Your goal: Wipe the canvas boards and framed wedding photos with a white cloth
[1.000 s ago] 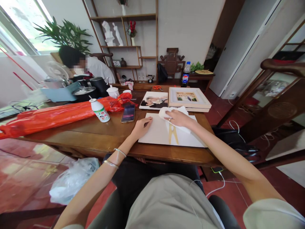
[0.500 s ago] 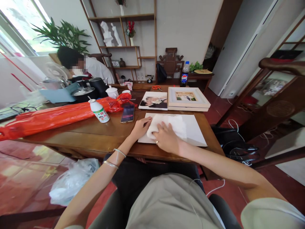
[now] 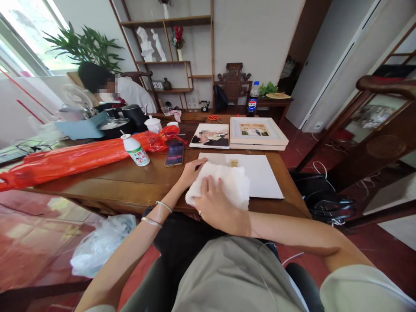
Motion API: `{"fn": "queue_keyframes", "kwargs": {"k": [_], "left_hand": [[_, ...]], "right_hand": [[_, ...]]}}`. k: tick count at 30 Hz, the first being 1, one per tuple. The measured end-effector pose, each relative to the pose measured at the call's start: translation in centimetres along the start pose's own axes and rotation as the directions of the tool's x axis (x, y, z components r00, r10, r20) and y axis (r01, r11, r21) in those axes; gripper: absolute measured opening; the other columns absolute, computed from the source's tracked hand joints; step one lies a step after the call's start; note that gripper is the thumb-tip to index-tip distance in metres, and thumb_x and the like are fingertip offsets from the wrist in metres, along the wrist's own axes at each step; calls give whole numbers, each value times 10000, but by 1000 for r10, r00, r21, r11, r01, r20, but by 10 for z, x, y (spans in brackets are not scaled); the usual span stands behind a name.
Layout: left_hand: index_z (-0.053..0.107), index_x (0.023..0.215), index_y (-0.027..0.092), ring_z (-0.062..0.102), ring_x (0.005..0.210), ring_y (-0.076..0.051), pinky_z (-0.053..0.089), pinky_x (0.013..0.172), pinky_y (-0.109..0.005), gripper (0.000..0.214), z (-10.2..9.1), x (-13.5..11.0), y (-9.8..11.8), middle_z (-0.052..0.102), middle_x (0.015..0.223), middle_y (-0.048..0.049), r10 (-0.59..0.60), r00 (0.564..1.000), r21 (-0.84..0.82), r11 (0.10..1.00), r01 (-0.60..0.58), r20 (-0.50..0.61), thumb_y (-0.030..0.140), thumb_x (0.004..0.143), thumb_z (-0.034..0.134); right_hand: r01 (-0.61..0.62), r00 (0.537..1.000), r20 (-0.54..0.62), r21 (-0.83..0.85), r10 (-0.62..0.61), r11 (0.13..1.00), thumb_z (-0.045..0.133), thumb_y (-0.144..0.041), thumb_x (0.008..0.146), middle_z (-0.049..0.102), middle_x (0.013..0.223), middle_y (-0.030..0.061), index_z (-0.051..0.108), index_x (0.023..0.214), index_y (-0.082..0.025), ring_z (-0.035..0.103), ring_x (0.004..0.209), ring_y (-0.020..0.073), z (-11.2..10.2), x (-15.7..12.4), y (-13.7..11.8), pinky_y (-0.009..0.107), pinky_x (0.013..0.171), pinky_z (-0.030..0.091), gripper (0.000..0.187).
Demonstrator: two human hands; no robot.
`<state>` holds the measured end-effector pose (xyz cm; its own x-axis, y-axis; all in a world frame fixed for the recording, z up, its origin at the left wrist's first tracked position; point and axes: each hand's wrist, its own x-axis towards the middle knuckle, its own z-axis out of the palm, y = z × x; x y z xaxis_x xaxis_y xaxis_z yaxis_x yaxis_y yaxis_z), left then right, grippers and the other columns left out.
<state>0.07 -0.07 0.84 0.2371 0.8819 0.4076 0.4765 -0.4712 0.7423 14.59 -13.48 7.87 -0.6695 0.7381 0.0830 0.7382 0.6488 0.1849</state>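
A flat white board lies on the wooden table in front of me, a small gold-coloured metal piece on its upper part. My left hand holds the board at its upper left edge, some fingertips hidden. A fluffy white cloth covers the lower left of the board and hangs over its near edge. My right hand presses on the cloth from above, fingers spread and bent into it, its thumb side hidden; a ring shows on one finger.
Behind the board lie a photo panel and stacked white picture frames. A phone, a white bottle and a long red plastic-wrapped bundle are to the left. A cola bottle stands behind. Another person sits at far left.
My right hand has drawn the cloth toward me and to the left, off the middle of the board. The gold-coloured piece now shows. My left hand remains at the board's left edge.
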Motion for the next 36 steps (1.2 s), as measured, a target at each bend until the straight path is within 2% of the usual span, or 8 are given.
{"fn": "queue_keyframes", "kwargs": {"k": [4, 9, 14, 22, 25, 28, 32, 36], "left_hand": [[721, 1073, 165, 589, 1191, -253, 437, 1049, -368, 330, -1, 0, 1, 665, 1217, -46, -41, 999, -1, 999, 41, 6, 322, 860, 525], [719, 1072, 149, 583, 1200, -254, 424, 1063, -372, 339, 2, -1, 1, 651, 1234, -82, 40, 999, 54, 998, -41, 18, 329, 872, 514], [715, 1078, 154, 594, 1184, -245, 427, 1067, -381, 355, 5, -2, 2, 656, 1223, -101, 66, 998, 112, 992, -65, -10, 363, 901, 490], [708, 1081, 150, 597, 1179, -242, 441, 1059, -382, 361, 4, -3, 3, 666, 1208, -100, 92, 996, 124, 988, -89, -16, 374, 917, 478], [708, 1082, 133, 597, 1180, -248, 438, 1060, -384, 368, 4, -3, 3, 661, 1212, -111, 96, 995, 115, 989, -94, -19, 365, 913, 477], [716, 1059, 123, 597, 1180, -255, 447, 1051, -381, 365, 3, -3, 5, 651, 1227, -114, 98, 995, 123, 988, -97, 0, 344, 909, 467], [728, 1009, 146, 606, 1166, -255, 449, 1051, -384, 338, 3, -3, 6, 663, 1211, -97, 86, 996, 138, 987, -84, -6, 353, 909, 481], [717, 1046, 158, 606, 1166, -250, 446, 1058, -378, 344, 4, -4, 6, 666, 1205, -96, 83, 996, 141, 987, -79, -24, 386, 908, 500]], "right_hand": [[-10, 1000, -24, -9, 10, 1000, 418, -263, 909, 559, 1288, 233, 655, 1113, -172, 479, 1207, 384, 2, 7, 4, 598, 917, 389, 326], [-140, 990, 0, 20, 140, 990, 458, -249, 873, 595, 1194, 230, 631, 1160, -153, 502, 1170, 366, 12, 28, 62, 562, 902, 409, 348], [-66, 995, 85, 91, 58, 994, 461, -209, 850, 563, 1278, 189, 635, 1144, -155, 478, 1229, 340, 13, 27, 109, 540, 967, 384, 345], [178, 981, 48, 138, -186, 974, 506, -183, 809, 500, 1370, 217, 682, 1057, -138, 471, 1253, 389, -5, -36, 46, 550, 959, 404, 307], [268, 960, 21, 204, -278, 942, 515, -157, 791, 535, 1368, 163, 680, 1028, -168, 536, 1202, 327, -17, -51, 47, 447, 913, 468, 289], [157, 987, -5, 196, -159, 968, 466, -86, 780, 567, 1353, 100, 665, 1026, -200, 632, 1043, 248, -30, -61, 77, 335, 779, 509, 336], [-134, 988, -67, 33, 136, 990, 484, -81, 778, 690, 1127, 128, 667, 966, -174, 664, 900, 246, -44, -75, 127, 326, 699, 499, 279], [-302, 916, -308, -108, 257, 947, 460, -51, 802, 486, 1456, 71, 692, 880, -199, 602, 1109, 299, -43, -85, 160, 402, 750, 510, 286]]}}
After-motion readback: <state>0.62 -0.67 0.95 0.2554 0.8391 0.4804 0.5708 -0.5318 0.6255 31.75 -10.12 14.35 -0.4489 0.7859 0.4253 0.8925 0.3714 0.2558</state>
